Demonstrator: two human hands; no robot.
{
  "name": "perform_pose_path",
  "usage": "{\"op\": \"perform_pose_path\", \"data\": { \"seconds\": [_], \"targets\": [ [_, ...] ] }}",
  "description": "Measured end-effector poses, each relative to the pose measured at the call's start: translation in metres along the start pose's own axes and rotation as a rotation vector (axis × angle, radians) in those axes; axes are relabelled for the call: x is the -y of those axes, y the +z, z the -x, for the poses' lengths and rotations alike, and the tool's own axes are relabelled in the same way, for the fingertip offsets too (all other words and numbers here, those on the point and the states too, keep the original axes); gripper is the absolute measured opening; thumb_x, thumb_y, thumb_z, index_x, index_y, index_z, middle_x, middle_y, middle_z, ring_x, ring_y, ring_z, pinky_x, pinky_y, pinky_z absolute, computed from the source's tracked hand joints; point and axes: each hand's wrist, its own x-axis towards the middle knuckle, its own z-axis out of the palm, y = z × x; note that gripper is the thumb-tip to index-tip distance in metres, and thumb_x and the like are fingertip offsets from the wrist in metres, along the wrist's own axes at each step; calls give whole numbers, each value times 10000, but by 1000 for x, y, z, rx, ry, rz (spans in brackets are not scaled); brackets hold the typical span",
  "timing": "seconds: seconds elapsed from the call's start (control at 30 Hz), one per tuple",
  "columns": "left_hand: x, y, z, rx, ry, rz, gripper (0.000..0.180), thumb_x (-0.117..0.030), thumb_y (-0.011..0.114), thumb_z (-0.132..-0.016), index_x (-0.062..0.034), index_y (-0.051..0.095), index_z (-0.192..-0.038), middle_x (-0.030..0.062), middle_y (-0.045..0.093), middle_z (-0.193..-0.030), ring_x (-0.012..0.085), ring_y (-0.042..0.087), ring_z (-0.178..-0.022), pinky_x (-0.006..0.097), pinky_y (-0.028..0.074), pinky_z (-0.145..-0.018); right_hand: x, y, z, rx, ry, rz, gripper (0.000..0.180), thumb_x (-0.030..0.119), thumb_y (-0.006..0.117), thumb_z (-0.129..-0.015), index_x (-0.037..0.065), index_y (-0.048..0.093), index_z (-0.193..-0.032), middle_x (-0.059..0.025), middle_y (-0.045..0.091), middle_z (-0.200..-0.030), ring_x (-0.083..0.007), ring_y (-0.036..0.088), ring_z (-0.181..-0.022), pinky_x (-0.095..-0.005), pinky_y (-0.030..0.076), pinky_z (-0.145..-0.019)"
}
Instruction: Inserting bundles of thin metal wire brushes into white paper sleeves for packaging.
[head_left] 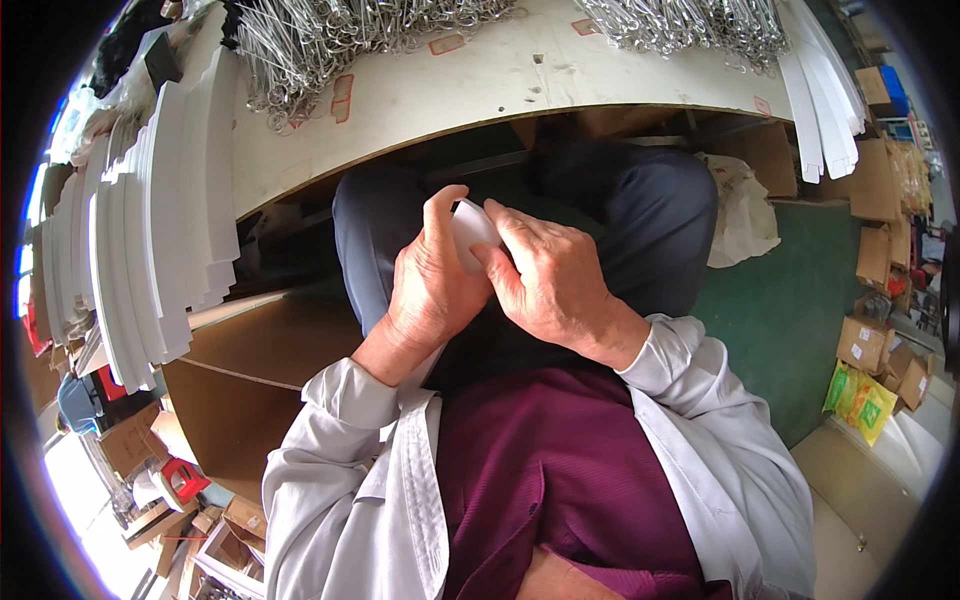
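Left of the left hand, long, flat white strips [165,215] stand stacked; below them sits a brown cardboard box [240,410], its contents unclear to me. Shiny wire pieces [310,55] lie heaped beyond the hands. The left hand [435,285] curls round a smooth white piece [473,232], which the right hand [560,282] grips too, thumb against it. Right of that hand slumps a crumpled whitish plastic bag [740,215], contents hidden; farther right, closed cartons [863,342].
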Motion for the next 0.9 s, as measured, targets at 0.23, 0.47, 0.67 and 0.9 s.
{"op": "perform_pose_path", "data": {
  "seconds": [0.23, 0.47, 0.67, 0.9],
  "targets": [
    [-6, 1, 0, 23, -122, 25, 720, -219, 869, -803, -77, 461, -1379, 215, 705, -1062, 380, 744, -939, 431, 605, -807, -9, -1, 0, 4, 253, -342, 343, 245, 615, -1062, -75, 728, -1107, -255, 736, -865, -367, 751, -742, -384, 580, -625],
    [-6, -3, -2, 15, -130, 12, 606, -202, 870, -776, -24, 559, -1265, 206, 720, -1052, 362, 746, -945, 414, 602, -817, -14, -8, -2, 85, 596, -869, 458, 360, 550, -1108, -18, 725, -918, -18, 628, -625, -61, 598, -570, -236, 493, -517],
    [-6, -4, -1, -7, -92, 52, 555, -175, 862, -761, -6, 595, -1219, 194, 719, -1030, 341, 745, -923, 404, 599, -805, -25, -9, -2, 120, 830, -1047, 438, 362, 594, -1088, 3, 736, -879, -30, 643, -631, -51, 587, -554, -240, 494, -501],
    [-5, -4, -1, -72, -40, 29, 464, -190, 855, -785, 17, 625, -1130, 215, 735, -969, 384, 758, -892, 417, 618, -755, -8, 4, 1, -2, 569, -854, 367, 290, 635, -1072, -32, 749, -936, -22, 649, -637, -56, 599, -559, -246, 482, -477]
  ]
}}
